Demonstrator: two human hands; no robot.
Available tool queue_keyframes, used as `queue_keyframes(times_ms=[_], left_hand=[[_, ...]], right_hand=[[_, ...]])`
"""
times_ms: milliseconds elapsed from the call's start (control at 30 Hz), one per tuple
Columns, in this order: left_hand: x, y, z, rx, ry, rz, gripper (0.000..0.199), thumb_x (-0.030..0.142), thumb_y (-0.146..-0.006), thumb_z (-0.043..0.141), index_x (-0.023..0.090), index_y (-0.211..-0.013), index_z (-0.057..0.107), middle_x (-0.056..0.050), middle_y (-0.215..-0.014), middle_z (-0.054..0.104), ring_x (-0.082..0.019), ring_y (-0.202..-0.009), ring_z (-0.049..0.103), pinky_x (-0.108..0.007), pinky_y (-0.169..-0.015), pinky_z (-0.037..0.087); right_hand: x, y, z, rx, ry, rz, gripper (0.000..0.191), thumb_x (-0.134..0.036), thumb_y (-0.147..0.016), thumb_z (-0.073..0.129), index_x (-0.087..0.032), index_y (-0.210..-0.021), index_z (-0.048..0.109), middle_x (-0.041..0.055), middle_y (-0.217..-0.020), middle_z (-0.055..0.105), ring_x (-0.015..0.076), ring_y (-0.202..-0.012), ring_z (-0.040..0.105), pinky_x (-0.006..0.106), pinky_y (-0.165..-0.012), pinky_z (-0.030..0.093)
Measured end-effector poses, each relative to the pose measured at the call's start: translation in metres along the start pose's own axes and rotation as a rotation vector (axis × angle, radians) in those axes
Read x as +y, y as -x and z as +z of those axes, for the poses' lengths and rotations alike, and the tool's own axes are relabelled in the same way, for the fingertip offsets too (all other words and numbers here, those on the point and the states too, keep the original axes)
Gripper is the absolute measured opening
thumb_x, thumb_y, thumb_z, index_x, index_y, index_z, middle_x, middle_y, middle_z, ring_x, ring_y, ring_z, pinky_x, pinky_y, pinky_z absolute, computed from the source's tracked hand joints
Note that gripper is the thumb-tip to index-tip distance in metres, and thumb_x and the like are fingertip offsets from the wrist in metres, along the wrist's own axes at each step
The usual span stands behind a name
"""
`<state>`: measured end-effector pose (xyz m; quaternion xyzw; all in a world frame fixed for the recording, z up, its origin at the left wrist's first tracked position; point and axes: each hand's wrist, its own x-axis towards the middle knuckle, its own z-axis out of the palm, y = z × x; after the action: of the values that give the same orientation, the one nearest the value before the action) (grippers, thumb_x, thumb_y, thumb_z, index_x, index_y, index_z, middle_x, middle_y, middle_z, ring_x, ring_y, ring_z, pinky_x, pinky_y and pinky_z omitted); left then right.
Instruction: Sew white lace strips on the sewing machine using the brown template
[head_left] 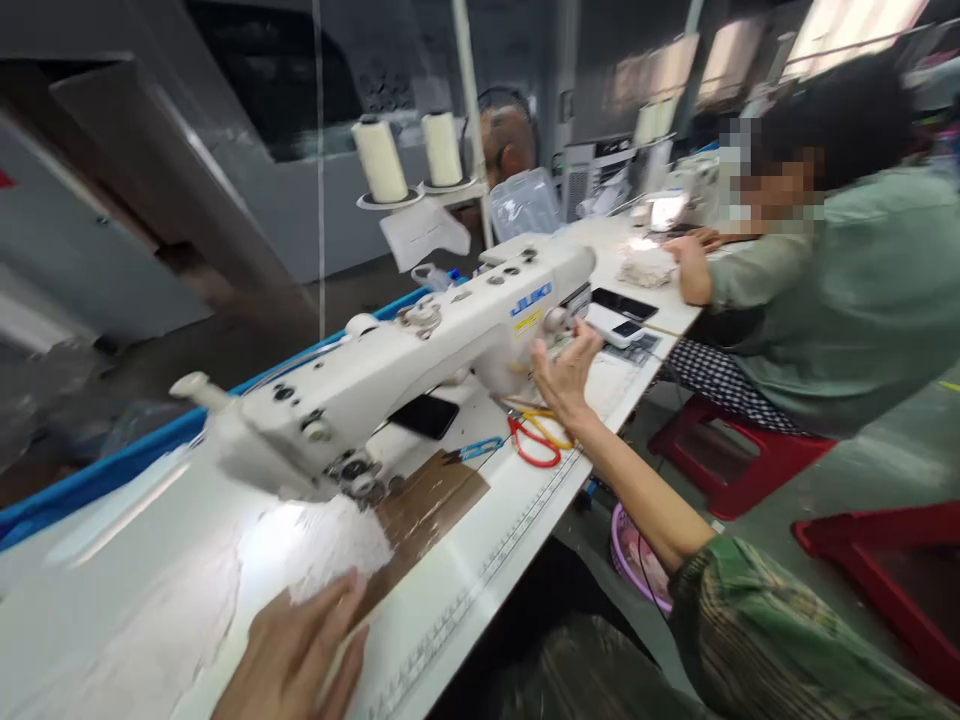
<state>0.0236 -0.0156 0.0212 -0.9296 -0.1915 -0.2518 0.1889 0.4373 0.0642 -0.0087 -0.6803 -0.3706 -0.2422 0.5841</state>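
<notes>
A white sewing machine (442,340) stands across the table, its lamp lighting white lacy fabric (341,545) under the needle area. My left hand (300,650) lies at the fabric's near edge, fingers stretched out and touching it. My right hand (568,370) is raised beside the handwheel (556,320) at the machine's right end, fingers apart and thumb up, with nothing visible in it. More pale fabric (161,630) spreads over the table on the left.
Red-handled scissors (536,447), blue snips (480,449) and a black phone (424,415) lie beneath and before the machine arm. Thread cones (380,160) stand behind. At the right, a person in green (877,290) sits on a red stool (731,455). A pink basket (619,540) is below.
</notes>
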Motion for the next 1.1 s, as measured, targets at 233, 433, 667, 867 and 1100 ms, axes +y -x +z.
queue_keyframes(times_ms=[233,433,667,867,1100], left_hand=[[-0.014,0.009,0.003,-0.157,0.187,-0.294,0.031,0.022,-0.099,0.055,0.014,-0.128,0.058,-0.017,-0.114,0.068,-0.027,-0.097,0.07,-0.041,-0.076,0.063],[-0.029,0.007,0.036,-0.258,0.477,-0.301,0.022,0.026,-0.099,0.055,0.013,-0.112,0.067,-0.013,-0.109,0.067,-0.021,-0.098,0.068,-0.034,-0.08,0.062],[-0.035,0.011,0.049,-0.197,0.537,-0.351,0.023,0.026,-0.1,0.054,0.015,-0.092,0.073,-0.009,-0.097,0.07,-0.016,-0.088,0.068,-0.029,-0.075,0.059],[-0.023,0.01,0.05,-0.071,0.457,-0.418,0.019,0.024,-0.097,0.058,0.013,-0.09,0.072,-0.009,-0.095,0.071,-0.017,-0.086,0.068,-0.033,-0.076,0.06],[-0.017,0.006,0.056,0.037,0.382,-0.373,0.013,0.019,-0.097,0.06,0.012,-0.094,0.07,-0.008,-0.096,0.072,-0.015,-0.087,0.07,-0.031,-0.074,0.062]], right_hand=[[-0.063,0.072,-0.027,-0.355,-0.461,-0.411,0.03,-0.019,-0.086,0.054,-0.023,-0.115,0.051,0.0077,-0.097,0.055,0.0253,-0.091,0.056,0.042,-0.078,0.05],[-0.106,0.102,-0.017,-1.004,-0.637,-0.51,0.018,-0.016,-0.086,0.05,-0.019,-0.1,0.061,0.0048,-0.084,0.063,0.0183,-0.073,0.058,0.032,-0.069,0.048],[-0.127,0.104,0.004,-1.498,-0.537,-0.537,0.021,-0.017,-0.087,0.051,-0.014,-0.098,0.068,0.0048,-0.08,0.067,0.0156,-0.068,0.056,0.03,-0.069,0.045],[-0.134,0.116,-0.001,-1.585,-0.631,-0.631,0.027,-0.032,-0.087,0.063,-0.016,-0.108,0.065,0.0073,-0.094,0.067,0.0192,-0.08,0.06,0.031,-0.07,0.047],[-0.125,0.122,0.0,-1.48,-0.648,-0.572,0.021,-0.031,-0.097,0.054,-0.016,-0.106,0.065,0.0071,-0.093,0.066,0.0176,-0.08,0.061,0.032,-0.074,0.05]])
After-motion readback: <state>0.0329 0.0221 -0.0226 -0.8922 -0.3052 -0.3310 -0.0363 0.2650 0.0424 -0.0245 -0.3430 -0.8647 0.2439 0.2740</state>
